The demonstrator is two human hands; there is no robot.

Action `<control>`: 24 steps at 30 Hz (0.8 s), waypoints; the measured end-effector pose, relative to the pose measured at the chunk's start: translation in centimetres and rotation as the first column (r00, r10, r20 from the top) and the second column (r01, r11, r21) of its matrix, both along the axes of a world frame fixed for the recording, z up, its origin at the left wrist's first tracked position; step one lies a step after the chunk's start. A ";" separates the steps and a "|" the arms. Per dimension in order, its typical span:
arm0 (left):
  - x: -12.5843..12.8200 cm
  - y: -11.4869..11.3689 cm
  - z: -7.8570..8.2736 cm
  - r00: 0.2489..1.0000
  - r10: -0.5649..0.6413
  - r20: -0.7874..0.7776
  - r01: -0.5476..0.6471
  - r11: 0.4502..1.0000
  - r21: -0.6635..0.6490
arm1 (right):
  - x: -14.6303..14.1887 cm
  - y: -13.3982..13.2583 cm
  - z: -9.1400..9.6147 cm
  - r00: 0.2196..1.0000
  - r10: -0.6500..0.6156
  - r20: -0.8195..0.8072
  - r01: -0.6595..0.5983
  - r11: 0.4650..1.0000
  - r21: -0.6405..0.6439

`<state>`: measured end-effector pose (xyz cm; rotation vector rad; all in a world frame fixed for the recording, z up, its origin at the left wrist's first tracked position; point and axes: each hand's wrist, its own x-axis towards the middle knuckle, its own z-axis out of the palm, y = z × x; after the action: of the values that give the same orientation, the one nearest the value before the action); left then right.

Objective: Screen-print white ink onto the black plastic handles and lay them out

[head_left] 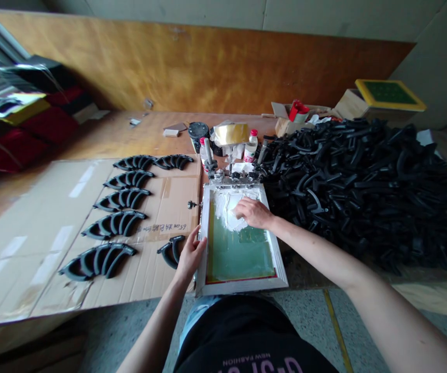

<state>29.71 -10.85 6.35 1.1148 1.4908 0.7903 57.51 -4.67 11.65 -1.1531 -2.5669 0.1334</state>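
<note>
Two hands on printing screen (242, 256), left hand (190, 255) gripping frame edge, right hand (252, 213) closed on squeegee, hidden, in white ink (223, 207).

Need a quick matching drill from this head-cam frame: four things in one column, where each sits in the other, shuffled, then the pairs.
Things:
1. left hand
2. right hand
3. pile of black parts
4. rows of black parts

Places:
A. laid out on the cardboard sheet
B. on the white ink inside the screen
C. heaped right of the screen
D. on the screen frame, left edge

Pairs: 1-D, 2-B, 3-C, 4-A
</note>
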 end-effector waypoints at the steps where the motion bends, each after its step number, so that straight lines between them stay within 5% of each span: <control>1: 0.0 0.0 0.1 1.000 0.002 0.005 -0.002 1.000 -0.005 | -0.1 -0.3 -0.5 1.000 0.017 -0.010 -0.017 0.999 0.027; 5: 0.1 0.0 0.8 1.000 -0.002 0.024 0.002 0.999 -0.032 | 0.0 -0.8 -0.8 0.993 0.099 -0.061 -0.101 0.995 -0.020; 10: 0.1 0.0 4.0 0.998 0.006 0.067 -0.002 0.998 -0.064 | 0.1 3.8 2.3 0.957 -0.262 -0.121 0.254 0.964 -0.080; 15: 0.0 1.3 8.5 0.991 0.033 0.131 -0.042 0.997 0.072 | 4.7 6.8 4.1 0.793 -0.594 -0.134 0.594 0.803 -0.046; 19: 1.8 4.4 11.2 0.940 0.095 0.329 -0.185 0.949 0.255 | 8.7 4.4 1.7 0.607 -0.782 -0.145 0.760 0.624 -0.185; 21: 3.1 6.1 12.4 0.903 0.099 0.418 -0.239 0.924 0.297 | 8.5 2.4 -0.5 0.648 -0.754 -0.109 0.715 0.651 -0.254; 24: 4.7 7.2 13.3 0.845 0.129 0.520 -0.280 0.933 0.225 | 5.8 0.0 -3.5 0.824 -0.560 -0.084 0.524 0.811 -0.262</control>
<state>34.43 -3.69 19.68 0.8707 1.0792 1.3762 63.26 -4.71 8.19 -1.8390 -2.0204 0.3733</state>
